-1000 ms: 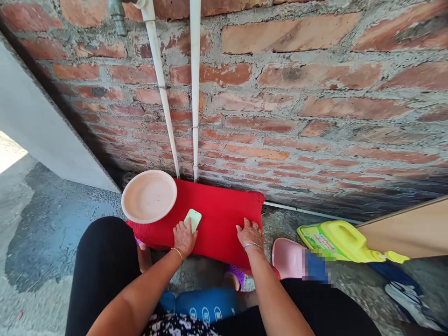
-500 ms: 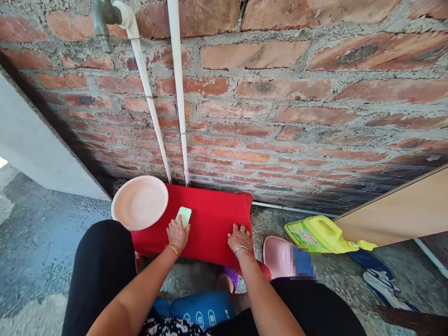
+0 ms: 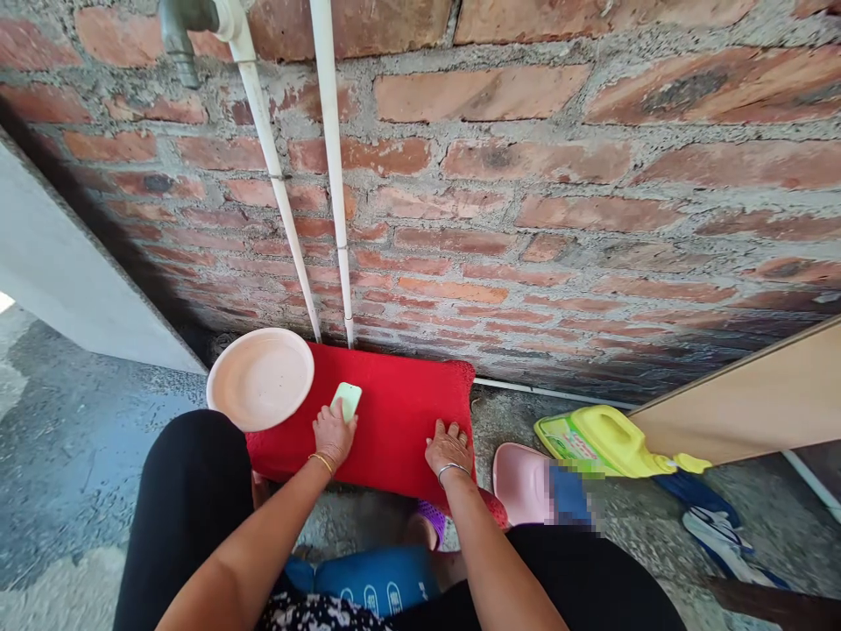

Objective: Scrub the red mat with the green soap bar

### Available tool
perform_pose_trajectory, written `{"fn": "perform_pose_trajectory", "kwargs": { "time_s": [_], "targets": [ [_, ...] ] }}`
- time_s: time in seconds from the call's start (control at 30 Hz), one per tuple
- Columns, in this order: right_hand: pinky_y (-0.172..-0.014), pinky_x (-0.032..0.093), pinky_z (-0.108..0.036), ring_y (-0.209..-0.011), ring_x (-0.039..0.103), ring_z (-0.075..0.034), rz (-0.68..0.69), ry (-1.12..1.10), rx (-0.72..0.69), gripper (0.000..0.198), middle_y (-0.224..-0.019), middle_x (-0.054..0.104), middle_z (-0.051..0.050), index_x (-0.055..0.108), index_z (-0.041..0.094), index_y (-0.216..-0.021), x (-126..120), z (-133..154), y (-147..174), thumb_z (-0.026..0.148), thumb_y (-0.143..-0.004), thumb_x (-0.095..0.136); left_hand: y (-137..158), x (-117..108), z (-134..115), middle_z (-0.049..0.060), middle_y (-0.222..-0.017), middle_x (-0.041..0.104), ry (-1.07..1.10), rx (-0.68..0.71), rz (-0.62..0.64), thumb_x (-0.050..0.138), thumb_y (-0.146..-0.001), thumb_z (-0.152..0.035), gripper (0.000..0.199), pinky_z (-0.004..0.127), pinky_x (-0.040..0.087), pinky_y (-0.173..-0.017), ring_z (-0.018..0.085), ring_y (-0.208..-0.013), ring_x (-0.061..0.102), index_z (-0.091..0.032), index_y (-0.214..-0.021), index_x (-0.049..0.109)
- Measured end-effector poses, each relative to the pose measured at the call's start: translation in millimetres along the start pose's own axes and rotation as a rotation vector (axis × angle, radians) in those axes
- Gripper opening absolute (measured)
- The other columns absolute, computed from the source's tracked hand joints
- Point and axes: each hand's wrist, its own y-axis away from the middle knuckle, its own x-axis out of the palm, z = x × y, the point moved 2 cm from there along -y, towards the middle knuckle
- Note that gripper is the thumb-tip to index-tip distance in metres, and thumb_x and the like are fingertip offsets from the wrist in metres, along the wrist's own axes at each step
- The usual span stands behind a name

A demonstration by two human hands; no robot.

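Observation:
A red mat (image 3: 394, 394) with fringed ends is spread flat over a low support at the foot of the wall. My left hand (image 3: 334, 432) is closed around a pale green scrubbing brush (image 3: 349, 397) with a small hole near its far end. The brush lies against the left half of the mat, its underside hidden. My right hand (image 3: 449, 447) rests palm down near the mat's right edge, fingers stretched and slightly apart, holding nothing. A pale pink basin (image 3: 263, 381) stands on the mat's left end, left of my left hand.
A brick wall (image 3: 460, 210) with white pipes (image 3: 336, 166) and a grey tap (image 3: 180, 39) rises behind. On the right floor are a pink plastic scoop-like item (image 3: 519, 482), a yellow detergent jug (image 3: 601, 434) and a sandal (image 3: 723, 543). A board (image 3: 742, 399) leans there.
My left hand and the brush have shifted very slightly forward on the mat. My right hand stays in place; the camera view has moved a little.

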Motion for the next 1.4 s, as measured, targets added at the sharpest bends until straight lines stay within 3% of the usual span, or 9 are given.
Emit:
{"fn": "perform_pose_trajectory", "kwargs": {
  "time_s": [0.1,0.27,0.33,0.6,0.83,0.9,1.13,1.2,1.4],
  "targets": [
    [-0.101,0.031,-0.045,-0.134,0.031,-0.033,0.003,-0.005,0.001,0.054,-0.148,0.029,-0.018,0.034,0.016,-0.144,0,1,-1,0.026,-0.091,0.037,3,6,4,0.012,-0.101,0.055,-0.034,0.011,0.011,0.043,-0.088,-0.048,0.055,0.037,0.042,-0.077,0.024,-0.091,0.052,-0.016,-0.133,0.047],
    [-0.102,0.031,-0.045,-0.135,0.031,-0.033,0.005,-0.006,-0.002,0.054,-0.149,0.028,-0.019,0.033,0.015,-0.144,0,1,0,0.026,-0.091,0.036,59,46,-35,0.013,-0.115,0.055,-0.042,0.53,0.068,0.051,-0.083,-0.052,0.06,0.048,0.034,-0.093,0.027,-0.103,0.048,-0.026,-0.137,0.045],
    [-0.102,0.031,-0.044,-0.135,0.031,-0.033,0.009,-0.002,-0.004,0.054,-0.149,0.028,-0.019,0.033,0.015,-0.144,0,0,0,0.027,-0.091,0.037,66,47,-43,0.013,-0.117,0.054,-0.019,0.604,0.07,0.051,-0.082,-0.054,0.06,0.048,0.033,-0.094,0.027,-0.105,0.048,-0.028,-0.137,0.045],
    [-0.1,0.031,-0.044,-0.134,0.033,-0.032,-0.002,0.009,-0.001,0.053,-0.148,0.03,-0.019,0.034,0.017,-0.144,-3,2,2,0.027,-0.092,0.038,-14,-7,9,0.012,-0.097,0.056,-0.031,-0.028,-0.011,0.04,-0.089,-0.049,0.056,0.039,0.041,-0.078,0.023,-0.086,0.053,-0.015,-0.133,0.046],
    [-0.102,0.031,-0.043,-0.134,0.031,-0.033,0.022,0.013,0.009,0.053,-0.148,0.029,-0.019,0.033,0.015,-0.144,-5,4,2,0.027,-0.093,0.036,59,46,-36,0.012,-0.112,0.055,-0.051,0.542,0.047,0.052,-0.083,-0.05,0.059,0.048,0.033,-0.094,0.025,-0.1,0.05,-0.027,-0.137,0.044],
    [-0.101,0.031,-0.044,-0.134,0.032,-0.033,0.023,0.017,0.006,0.053,-0.148,0.029,-0.019,0.033,0.015,-0.144,-3,3,1,0.027,-0.092,0.036,65,49,-43,0.011,-0.114,0.055,-0.041,0.598,0.054,0.051,-0.083,-0.052,0.06,0.048,0.033,-0.095,0.025,-0.102,0.049,-0.029,-0.138,0.042],
    [-0.102,0.03,-0.046,-0.134,0.031,-0.033,0.018,0.009,0.005,0.054,-0.148,0.028,-0.021,0.032,0.014,-0.144,-4,4,2,0.025,-0.091,0.035,-13,1,14,0.012,-0.098,0.056,-0.042,0.026,-0.045,0.042,-0.088,-0.049,0.055,0.037,0.041,-0.076,0.024,-0.087,0.052,-0.016,-0.132,0.048],
    [-0.102,0.03,-0.046,-0.134,0.031,-0.034,0.03,0.008,0.005,0.055,-0.149,0.027,-0.021,0.032,0.013,-0.144,-6,5,2,0.025,-0.091,0.034,-14,3,22,0.013,-0.098,0.056,-0.063,-0.011,-0.043,0.042,-0.089,-0.048,0.055,0.037,0.041,-0.075,0.024,-0.087,0.052,-0.015,-0.132,0.048],
    [-0.102,0.03,-0.046,-0.134,0.031,-0.034,0.033,0.01,0.008,0.054,-0.148,0.028,-0.021,0.033,0.013,-0.144,-6,5,1,0.025,-0.091,0.034,57,53,-24,0.012,-0.111,0.056,-0.064,0.624,0.081,0.047,-0.085,-0.051,0.062,0.047,0.033,-0.094,0.024,-0.099,0.049,-0.024,-0.14,0.038]
  ]
}}
